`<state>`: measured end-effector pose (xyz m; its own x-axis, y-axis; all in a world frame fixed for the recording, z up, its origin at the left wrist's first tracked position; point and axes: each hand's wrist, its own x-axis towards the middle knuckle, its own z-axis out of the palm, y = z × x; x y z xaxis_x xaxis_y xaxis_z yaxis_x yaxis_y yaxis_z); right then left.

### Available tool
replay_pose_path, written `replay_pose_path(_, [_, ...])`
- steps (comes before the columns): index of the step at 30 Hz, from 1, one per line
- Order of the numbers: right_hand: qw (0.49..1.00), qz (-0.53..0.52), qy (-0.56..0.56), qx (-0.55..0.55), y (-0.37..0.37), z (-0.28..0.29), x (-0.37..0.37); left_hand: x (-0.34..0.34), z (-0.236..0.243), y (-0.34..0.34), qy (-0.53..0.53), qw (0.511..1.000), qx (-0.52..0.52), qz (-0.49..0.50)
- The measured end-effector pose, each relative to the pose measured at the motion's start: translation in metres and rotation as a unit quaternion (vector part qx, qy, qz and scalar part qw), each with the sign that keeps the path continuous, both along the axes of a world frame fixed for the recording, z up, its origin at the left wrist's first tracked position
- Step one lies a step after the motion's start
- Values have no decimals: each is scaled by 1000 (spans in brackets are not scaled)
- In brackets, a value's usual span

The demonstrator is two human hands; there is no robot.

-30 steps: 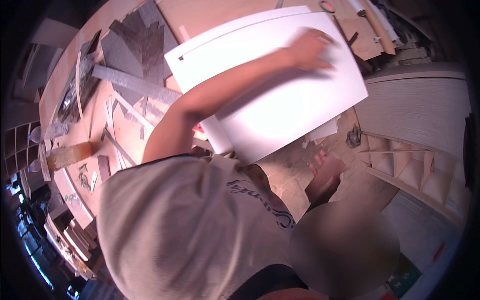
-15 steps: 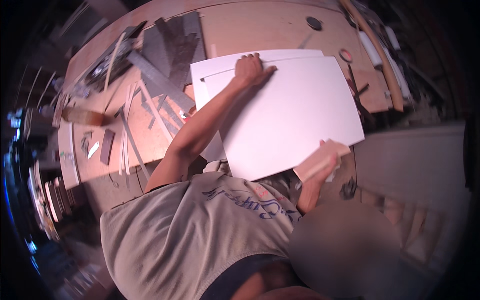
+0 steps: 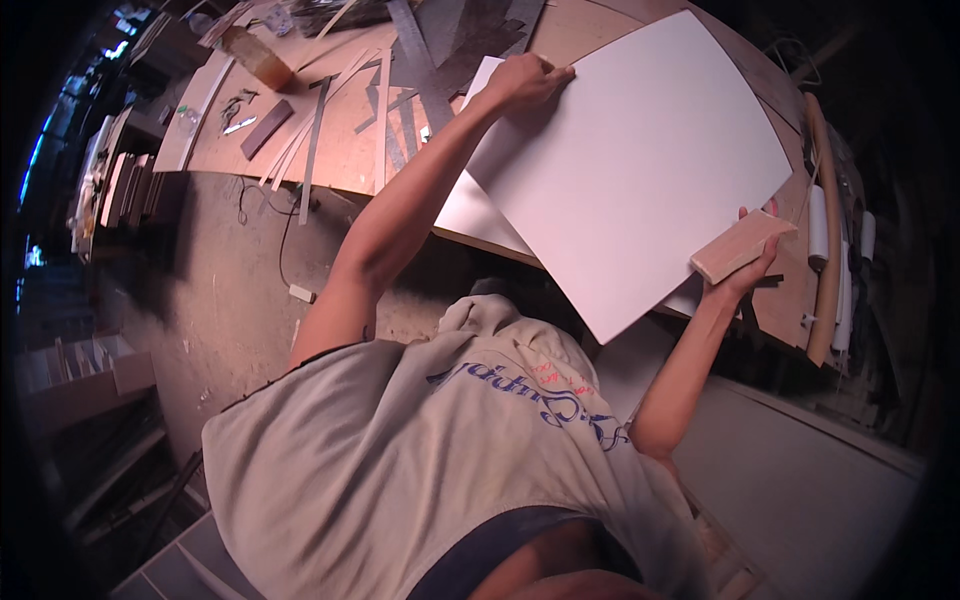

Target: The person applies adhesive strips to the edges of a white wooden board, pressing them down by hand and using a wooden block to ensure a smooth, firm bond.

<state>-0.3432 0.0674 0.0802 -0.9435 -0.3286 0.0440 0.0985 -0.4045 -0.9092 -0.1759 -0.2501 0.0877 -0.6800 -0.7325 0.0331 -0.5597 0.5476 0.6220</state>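
A large white panel (image 3: 640, 170) is turned at an angle above the workbench, one corner pointing toward my body. My left hand (image 3: 525, 82) grips its far left edge, thumb lying over the top face and the other fingers partly hidden. In my right hand (image 3: 757, 265) is a pale wooden block (image 3: 740, 245), held by the panel's right edge with the fingers wrapped around it. Whether the block touches the panel I cannot tell. Under the turned panel, part of another white panel (image 3: 485, 215) shows at the bench's front edge.
The wooden workbench (image 3: 345, 165) carries thin strips (image 3: 375, 125), dark board pieces (image 3: 480, 40), a brown block (image 3: 267, 130) and a bottle of amber liquid (image 3: 257, 60). Rolls and a long tube (image 3: 822, 230) lie at the right. A cable with a white plug (image 3: 301, 294) hangs over the floor.
The top panel has rotated and slid to the right off the one beneath. My left hand went from lying on the panels to its edge; my right hand moved right and farther away with the block.
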Motion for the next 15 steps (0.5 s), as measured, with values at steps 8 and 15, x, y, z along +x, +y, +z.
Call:
replay_pose_path(8, [980, 179, -37, 82, -27, -20, -59, 96, -39, 78, 19, 987, 105, 117])
replay_pose_path(15, [972, 214, -40, 84, -38, -32, -75, 100, -40, 90, 6, 981, 134, 137])
